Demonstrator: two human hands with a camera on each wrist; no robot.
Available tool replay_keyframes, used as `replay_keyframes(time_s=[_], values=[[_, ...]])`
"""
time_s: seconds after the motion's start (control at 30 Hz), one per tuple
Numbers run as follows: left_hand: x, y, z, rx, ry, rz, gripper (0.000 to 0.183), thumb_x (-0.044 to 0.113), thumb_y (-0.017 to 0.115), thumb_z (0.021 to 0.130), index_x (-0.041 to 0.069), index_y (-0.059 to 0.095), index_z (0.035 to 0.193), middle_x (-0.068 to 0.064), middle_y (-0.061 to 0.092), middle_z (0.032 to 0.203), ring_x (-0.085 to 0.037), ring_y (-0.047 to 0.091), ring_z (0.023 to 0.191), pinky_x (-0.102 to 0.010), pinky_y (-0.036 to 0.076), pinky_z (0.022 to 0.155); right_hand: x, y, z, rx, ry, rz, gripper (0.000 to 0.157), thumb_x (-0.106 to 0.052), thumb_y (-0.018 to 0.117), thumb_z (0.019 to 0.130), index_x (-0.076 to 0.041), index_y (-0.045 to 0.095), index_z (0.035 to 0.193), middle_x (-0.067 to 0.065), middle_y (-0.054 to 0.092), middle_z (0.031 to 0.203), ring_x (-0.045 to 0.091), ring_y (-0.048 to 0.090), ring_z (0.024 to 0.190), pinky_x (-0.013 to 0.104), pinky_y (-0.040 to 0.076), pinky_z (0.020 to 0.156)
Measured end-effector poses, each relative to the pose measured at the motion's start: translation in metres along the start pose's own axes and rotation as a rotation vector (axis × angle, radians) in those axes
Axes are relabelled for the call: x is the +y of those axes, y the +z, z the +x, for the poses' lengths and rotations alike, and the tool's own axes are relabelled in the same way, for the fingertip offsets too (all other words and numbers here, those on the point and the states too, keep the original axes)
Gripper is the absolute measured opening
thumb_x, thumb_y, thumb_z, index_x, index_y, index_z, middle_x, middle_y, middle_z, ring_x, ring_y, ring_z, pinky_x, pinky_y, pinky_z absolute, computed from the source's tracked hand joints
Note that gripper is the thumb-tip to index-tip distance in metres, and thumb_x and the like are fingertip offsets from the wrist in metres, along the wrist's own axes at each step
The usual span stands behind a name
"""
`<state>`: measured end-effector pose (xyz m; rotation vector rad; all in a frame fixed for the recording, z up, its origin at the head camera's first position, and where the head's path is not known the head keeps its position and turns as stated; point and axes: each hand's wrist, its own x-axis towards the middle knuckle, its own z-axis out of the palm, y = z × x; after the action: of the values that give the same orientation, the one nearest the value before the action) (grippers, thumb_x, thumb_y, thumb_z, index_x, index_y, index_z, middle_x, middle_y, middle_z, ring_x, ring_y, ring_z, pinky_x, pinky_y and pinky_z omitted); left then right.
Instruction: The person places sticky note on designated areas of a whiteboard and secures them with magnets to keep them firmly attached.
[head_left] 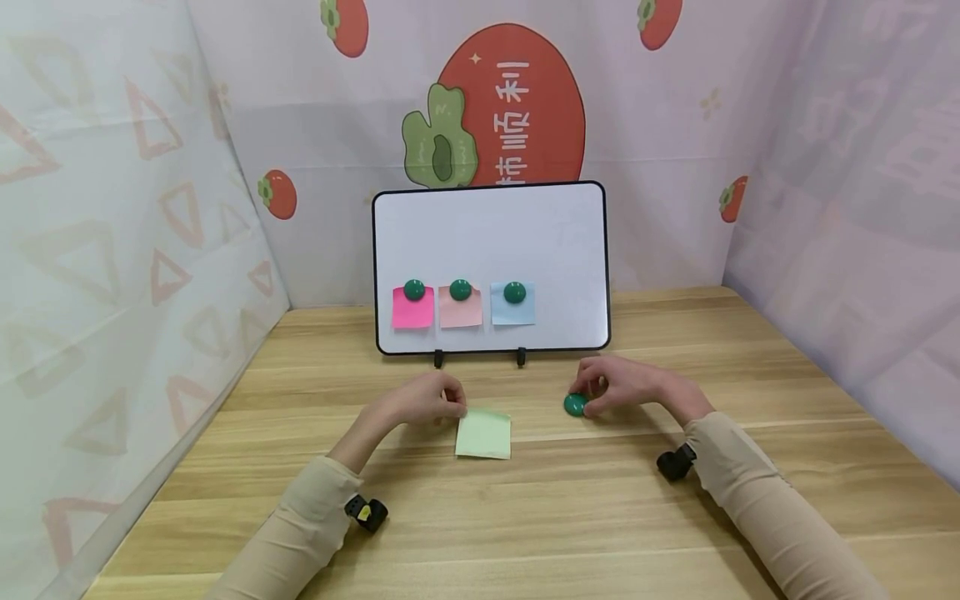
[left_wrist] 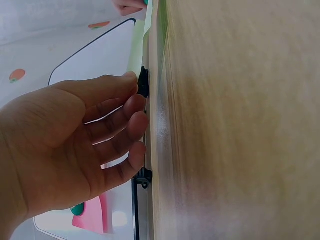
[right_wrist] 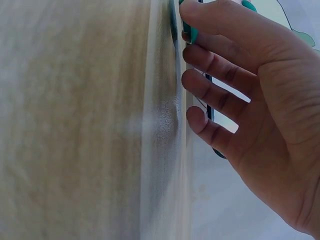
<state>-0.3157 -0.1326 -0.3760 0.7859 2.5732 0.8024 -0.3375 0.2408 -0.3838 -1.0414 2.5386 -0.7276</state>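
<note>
My left hand (head_left: 429,397) pinches the upper left corner of a pale green sticky note (head_left: 483,435) low over the table. In the left wrist view, thumb and forefinger meet at the edge of that note (left_wrist: 135,52), while the other fingers are loosely bent. To the right, my right hand (head_left: 621,383) grips a round green magnet (head_left: 575,404) between thumb and fingers at the tabletop. Part of the magnet (right_wrist: 193,34) shows behind the thumb in the right wrist view.
Behind both hands stands a whiteboard (head_left: 570,250) on small black feet (head_left: 521,357). Green magnets hold a hot pink note (head_left: 412,313), a light pink note (head_left: 461,314) and a light blue note (head_left: 513,313) along its lower part. Printed cloth (head_left: 660,108) surrounds the wooden table (head_left: 480,533).
</note>
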Motion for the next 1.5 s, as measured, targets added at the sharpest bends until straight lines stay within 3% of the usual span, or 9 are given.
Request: replay_keyframes(time_s=[0.3,0.8,1.17,1.5], values=[[0.004,-0.002,0.004,0.071,-0.012,0.004,0.005,0.018,0.072,0.091,0.015,0.072,0.087,0.002,0.069,0.082,-0.013,0.060,0.069,-0.028,0.050,0.066,-0.002,-0.003,-0.001,0.061,-0.038,-0.053,0.032,-0.025,0.078,0.085,-0.017,0.073,0.116,-0.004,0.059,0.100,0.013,0.055,0.086,0.024,0.047,0.074],[0.005,-0.004,0.009,0.217,0.015,0.052,0.012,0.025,0.073,0.091,0.017,0.074,0.083,0.000,0.068,0.078,-0.010,0.050,0.065,-0.026,0.043,0.062,-0.002,-0.004,0.001,0.083,-0.040,-0.059,0.032,-0.026,0.077,0.087,-0.017,0.073,0.117,-0.004,0.059,0.099,0.013,0.056,0.087,0.025,0.048,0.074],[0.011,-0.006,0.021,0.325,0.063,0.072,0.009,0.026,0.074,0.090,0.018,0.077,0.086,0.007,0.069,0.078,-0.011,0.059,0.069,-0.027,0.048,0.063,-0.002,-0.005,0.001,0.116,-0.035,-0.086,0.030,-0.027,0.076,0.087,-0.019,0.073,0.117,-0.002,0.059,0.102,0.014,0.056,0.089,0.025,0.047,0.075],[0.014,-0.011,0.031,0.366,0.075,0.083,0.009,0.028,0.073,0.091,0.020,0.076,0.087,0.008,0.071,0.082,-0.009,0.060,0.074,-0.028,0.049,0.066,0.000,-0.006,0.000,0.126,-0.035,-0.067,0.029,-0.028,0.077,0.087,-0.020,0.074,0.115,-0.003,0.059,0.102,0.016,0.056,0.089,0.026,0.046,0.075]])
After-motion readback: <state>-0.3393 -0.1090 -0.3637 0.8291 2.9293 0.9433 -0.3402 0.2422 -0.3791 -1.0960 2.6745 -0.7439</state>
